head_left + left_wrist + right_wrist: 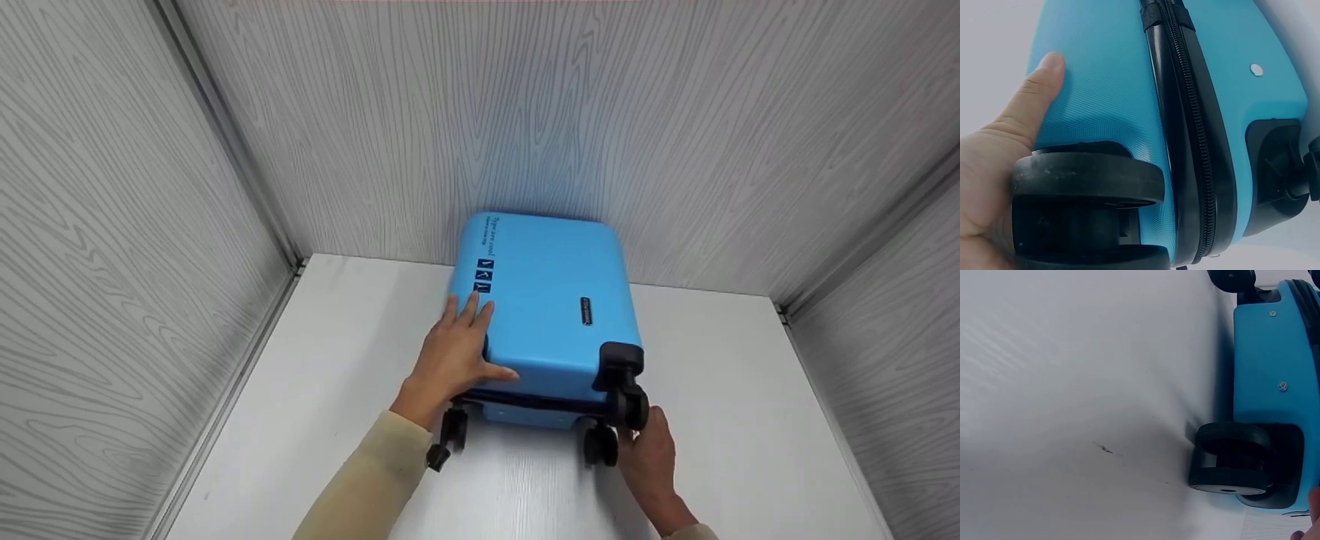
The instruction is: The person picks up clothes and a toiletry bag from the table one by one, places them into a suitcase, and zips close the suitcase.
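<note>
A light blue hard-shell suitcase (544, 270) lies on its broad side, its wheeled end towards me and its far end by the back wall. My left hand (450, 356) rests on the near left corner, fingers spread over the upper face and thumb along the wheeled end. In the left wrist view, that thumb (1036, 93) lies straight against the shell beside a black double wheel (1089, 177). My right hand (651, 461) is at the near right corner, its fingers partly hidden behind a wheel (630, 407). Only its fingertips show at the right wrist view's edge, beside the shell.
A white surface (360, 330) lies under the suitcase. Grey wood-grain panels stand at the back (375, 135), left (97, 247) and right (885, 300). A black zip (1193, 112) runs around the suitcase's side. A small dark mark (1105, 449) is on the surface.
</note>
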Demonstrator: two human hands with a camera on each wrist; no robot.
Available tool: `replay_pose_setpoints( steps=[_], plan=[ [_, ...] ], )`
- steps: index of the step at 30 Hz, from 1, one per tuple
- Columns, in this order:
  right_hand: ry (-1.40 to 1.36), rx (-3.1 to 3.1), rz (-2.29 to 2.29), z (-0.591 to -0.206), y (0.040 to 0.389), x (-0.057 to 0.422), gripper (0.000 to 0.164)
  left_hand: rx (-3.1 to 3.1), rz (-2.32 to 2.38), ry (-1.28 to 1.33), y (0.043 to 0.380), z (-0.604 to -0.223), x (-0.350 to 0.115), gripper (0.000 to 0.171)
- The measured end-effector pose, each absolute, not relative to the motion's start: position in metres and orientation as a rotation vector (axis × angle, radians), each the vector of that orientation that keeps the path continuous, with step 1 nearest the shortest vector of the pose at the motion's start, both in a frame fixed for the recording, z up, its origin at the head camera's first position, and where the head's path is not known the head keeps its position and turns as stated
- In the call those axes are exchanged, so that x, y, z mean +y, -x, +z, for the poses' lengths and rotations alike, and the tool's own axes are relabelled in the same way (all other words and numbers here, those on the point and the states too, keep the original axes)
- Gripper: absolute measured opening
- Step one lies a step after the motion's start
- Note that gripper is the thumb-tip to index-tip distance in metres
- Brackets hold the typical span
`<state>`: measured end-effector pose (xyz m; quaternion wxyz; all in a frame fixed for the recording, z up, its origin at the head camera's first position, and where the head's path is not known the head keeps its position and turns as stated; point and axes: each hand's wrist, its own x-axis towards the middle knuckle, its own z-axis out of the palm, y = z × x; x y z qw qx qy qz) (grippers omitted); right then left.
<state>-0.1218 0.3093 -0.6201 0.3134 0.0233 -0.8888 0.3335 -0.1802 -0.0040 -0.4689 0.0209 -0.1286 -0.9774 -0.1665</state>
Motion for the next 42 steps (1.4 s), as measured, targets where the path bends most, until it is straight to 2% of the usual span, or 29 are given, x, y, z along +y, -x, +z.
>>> replay_pose_setpoints(
  steps=[11, 18, 27, 34, 42],
  plan=[
    [-0.061, -2.313, 0.944, -0.619, 0.119, 0.308, 0.023, -3.014, -0.498, 0.416, 0.181, -0.470, -0.001, 0.127],
    [-0.043, -2.324, 1.064, -0.621, 0.114, 0.302, 0.034, -3.028, -0.533, 0.398, 0.181, -0.466, -0.001, 0.127],
    [0.010, -2.361, 1.120, -0.619, 0.112, 0.281, 0.015, -3.046, -0.550, 0.382, 0.181, -0.465, -0.001, 0.127],
    [-0.053, -2.339, 1.067, -0.624, 0.110, 0.283, 0.012, -3.045, -0.564, 0.397, 0.181, -0.468, -0.003, 0.125],
    [-0.137, -2.315, 0.957, -0.625, 0.111, 0.282, 0.015, -3.034, -0.562, 0.395, 0.181, -0.470, -0.005, 0.126]
  ],
)
